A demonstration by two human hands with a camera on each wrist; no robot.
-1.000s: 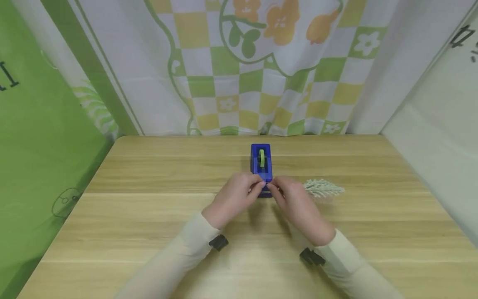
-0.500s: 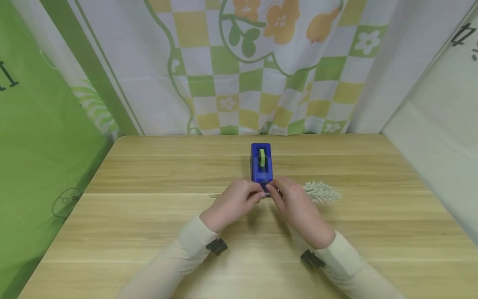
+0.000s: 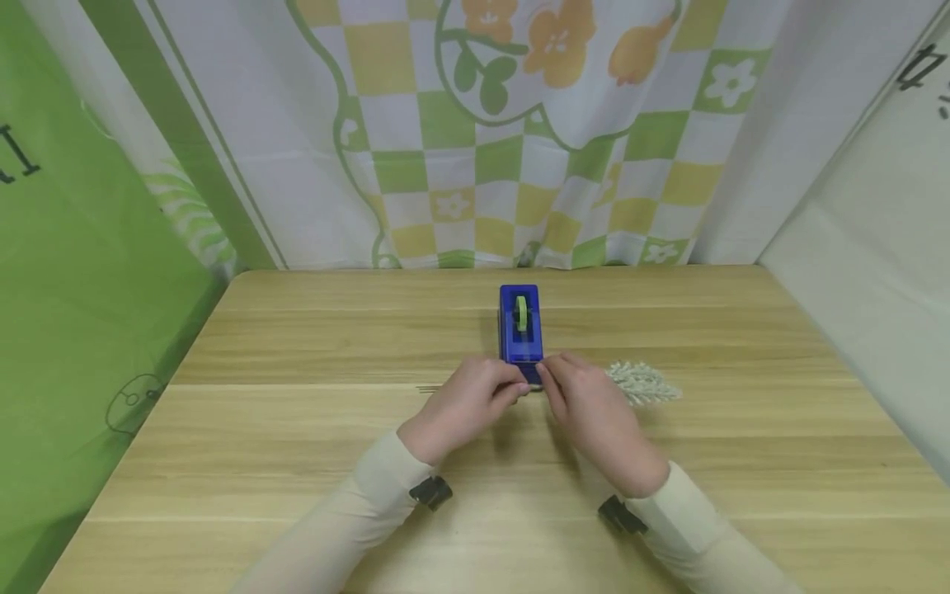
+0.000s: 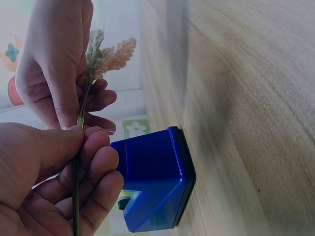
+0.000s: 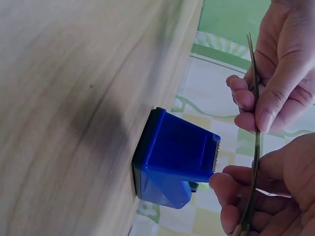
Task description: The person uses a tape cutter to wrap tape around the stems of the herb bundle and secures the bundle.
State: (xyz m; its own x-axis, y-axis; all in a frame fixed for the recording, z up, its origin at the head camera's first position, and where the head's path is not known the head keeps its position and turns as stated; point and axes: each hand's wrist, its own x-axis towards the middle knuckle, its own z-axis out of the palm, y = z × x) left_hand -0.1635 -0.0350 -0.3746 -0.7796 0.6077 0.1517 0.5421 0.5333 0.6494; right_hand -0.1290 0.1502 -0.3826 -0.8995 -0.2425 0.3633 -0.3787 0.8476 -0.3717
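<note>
A bunch of artificial flower sprigs on thin dark stems lies across both hands, held above the table. My left hand pinches the stems between thumb and fingers, beside a pale green tape band around them. To its right, my right hand grips the stems nearer the heads, its fingers curled around them. Pale green and pinkish heads stick out past the right hand in the left wrist view. Just beyond the hands stands a blue tape dispenser, its toothed cutter facing them.
A narrow yellow-green tape roll sits in the dispenser. The wooden table reaches back to a checked curtain. Green cloth hangs on the left, white cloth on the right.
Over the last second the left hand has moved slightly toward me, away from the dispenser, and stem ends now show left of it. The right hand has shifted a little right, widening the gap between them.
</note>
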